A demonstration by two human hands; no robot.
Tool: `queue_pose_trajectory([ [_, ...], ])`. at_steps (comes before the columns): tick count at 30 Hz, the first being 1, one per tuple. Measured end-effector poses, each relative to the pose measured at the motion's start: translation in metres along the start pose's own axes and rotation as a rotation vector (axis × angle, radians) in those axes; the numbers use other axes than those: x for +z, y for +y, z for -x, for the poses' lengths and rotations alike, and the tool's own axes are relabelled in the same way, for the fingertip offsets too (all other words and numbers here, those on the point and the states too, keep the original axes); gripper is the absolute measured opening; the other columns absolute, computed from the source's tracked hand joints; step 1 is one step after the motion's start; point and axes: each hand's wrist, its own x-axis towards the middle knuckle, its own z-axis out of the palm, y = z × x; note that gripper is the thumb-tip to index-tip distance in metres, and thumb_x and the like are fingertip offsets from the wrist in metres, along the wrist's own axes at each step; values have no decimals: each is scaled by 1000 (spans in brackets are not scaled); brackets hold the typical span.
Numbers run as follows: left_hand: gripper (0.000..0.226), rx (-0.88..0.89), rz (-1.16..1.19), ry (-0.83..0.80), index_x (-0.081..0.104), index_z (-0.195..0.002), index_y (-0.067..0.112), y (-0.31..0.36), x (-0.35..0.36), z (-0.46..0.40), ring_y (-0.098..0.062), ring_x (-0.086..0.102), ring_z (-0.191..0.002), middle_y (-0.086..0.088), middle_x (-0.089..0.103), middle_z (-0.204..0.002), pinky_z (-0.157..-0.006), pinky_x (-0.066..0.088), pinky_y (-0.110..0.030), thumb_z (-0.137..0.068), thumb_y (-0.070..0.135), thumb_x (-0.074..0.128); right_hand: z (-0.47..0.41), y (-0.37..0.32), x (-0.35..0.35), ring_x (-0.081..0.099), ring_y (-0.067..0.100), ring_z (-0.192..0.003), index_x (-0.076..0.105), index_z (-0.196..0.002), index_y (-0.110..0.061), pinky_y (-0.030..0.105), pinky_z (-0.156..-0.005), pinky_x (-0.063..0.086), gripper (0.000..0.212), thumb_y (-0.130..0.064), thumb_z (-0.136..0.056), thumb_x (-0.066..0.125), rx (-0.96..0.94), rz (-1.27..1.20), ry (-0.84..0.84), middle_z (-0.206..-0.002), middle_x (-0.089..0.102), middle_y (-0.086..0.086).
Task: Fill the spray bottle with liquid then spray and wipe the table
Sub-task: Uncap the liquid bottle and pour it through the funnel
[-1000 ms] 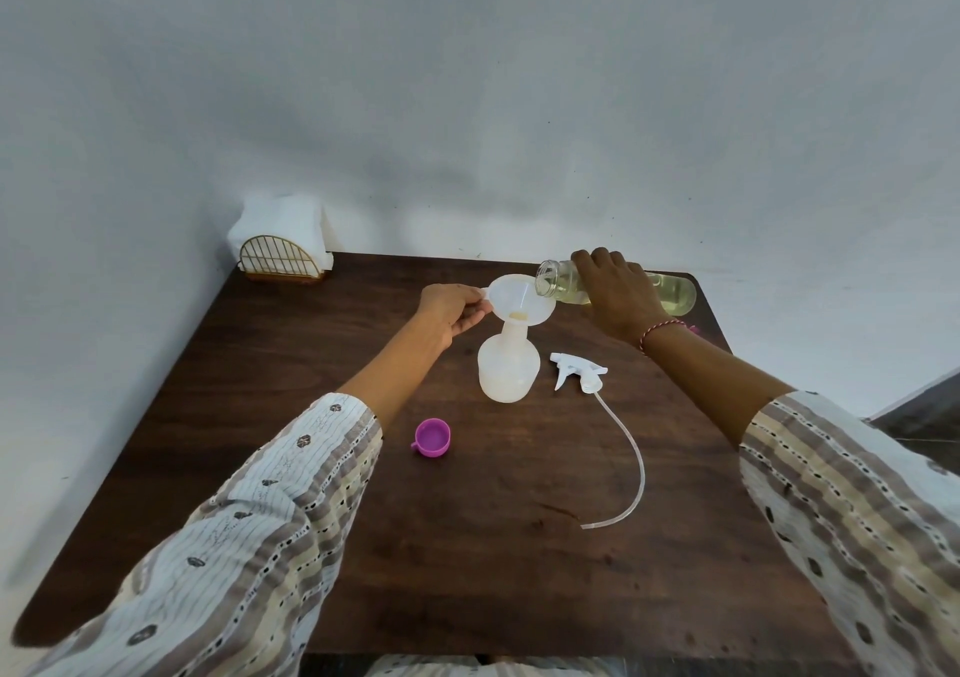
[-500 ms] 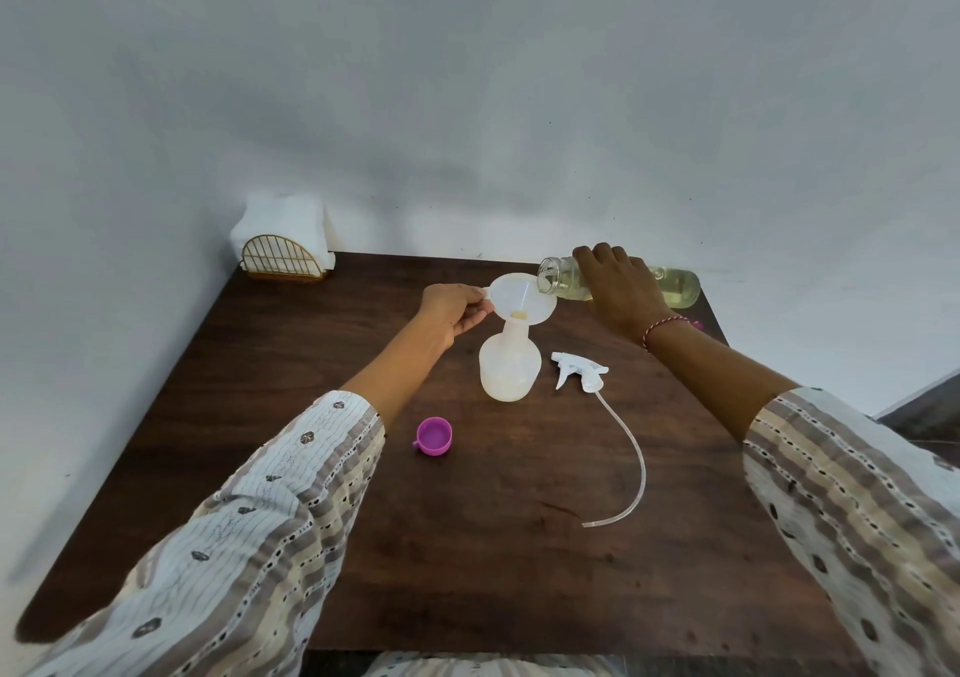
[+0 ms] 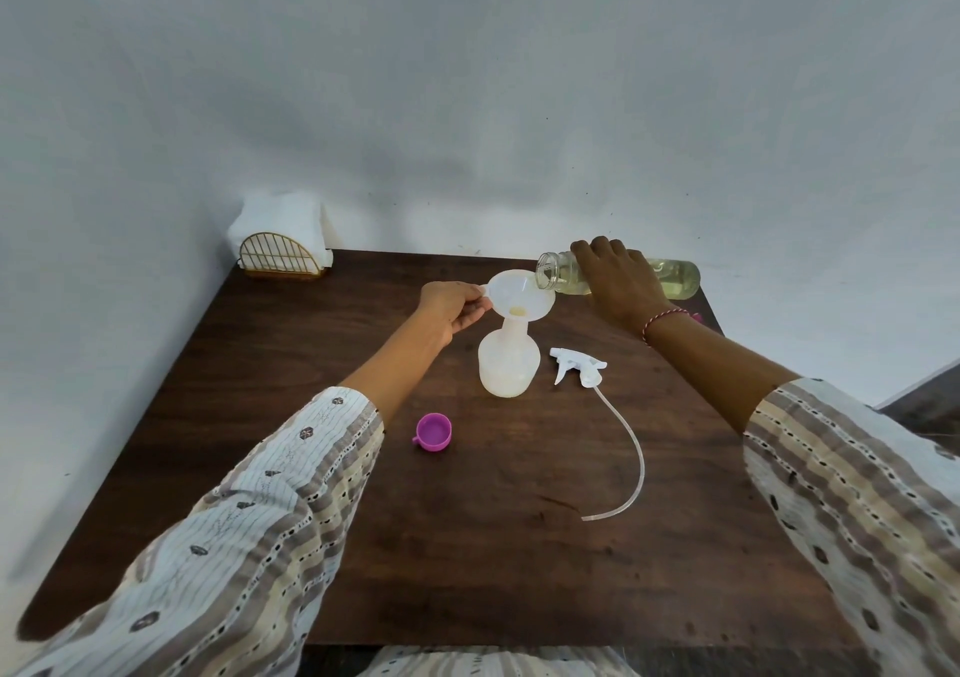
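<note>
The spray bottle (image 3: pixel 508 364), a pale translucent flask with its top off, stands upright near the middle of the dark wooden table (image 3: pixel 467 562). A white funnel (image 3: pixel 521 298) sits in its neck, and a small yellowish pool shows at the funnel's throat. How much liquid the flask holds is hard to judge through its cloudy wall.

The left hand (image 3: pixel 453 306) pinches the small tab on the funnel's left rim between thumb and fingers. The right hand (image 3: pixel 618 281) is curled over a clear bottle (image 3: pixel 558 273) held nearly level, its open mouth just above the funnel's right rim. The hand covers the bottle's middle; yellowish liquid shows in the end beyond the hand. No stream can be made out at the mouth.

The trigger sprayer (image 3: pixel 576 367) lies just right of the flask, its thin tube curving toward the near edge. A purple cap (image 3: pixel 434 432) lies open side up, nearer the person. A napkin holder (image 3: pixel 283 255) stands in the far left corner. A bit of something pink behind the right wrist is too hidden to identify.
</note>
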Motion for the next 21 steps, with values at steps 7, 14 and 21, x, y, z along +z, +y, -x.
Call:
queue_pose_trajectory([
  [7,16,4,-1,-2,63,-104,-2,0,0,0,-9,61,-64,-7,63,-71,-51,53,-13,-90,1,56,1,-1,1,50,35,-107,40,-128,-8,43,-86,43,45,-6,-84,51,-8,12,-2,-117,51,16],
  [14,15,7,2,-12,63,-102,-2,0,0,2,-10,61,-63,-7,62,-71,-52,53,-13,-89,1,57,1,-1,2,50,36,-105,41,-127,-7,43,-84,43,43,-3,-85,47,-18,23,11,-116,51,17],
  [21,14,7,-7,-4,64,-100,-2,0,0,0,-5,62,-45,-3,65,-55,-49,52,-13,-89,1,57,0,0,2,50,36,-107,41,-127,-7,42,-86,42,42,-3,-85,47,-17,35,16,-118,51,16],
])
